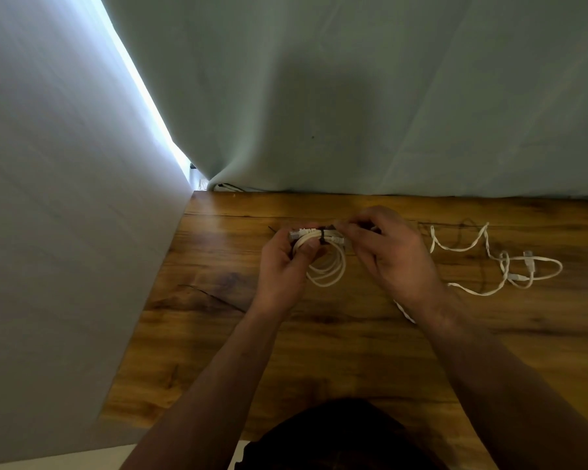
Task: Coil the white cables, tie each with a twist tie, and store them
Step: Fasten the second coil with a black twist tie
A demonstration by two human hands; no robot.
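Fingertips of the right hand [387, 252] pinch a thin dark twist tie [322, 236] wrapped round a coiled white cable [341, 266], likely to twist it shut. The left hand [282, 262] grips the coil steady above a brown wooden table [218, 334]. A loose white cable [459, 249] lies uncoiled to the right.

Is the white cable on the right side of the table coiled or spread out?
Spread out: the loose cable sprawls over the table in open bends, with no tie visible on it.
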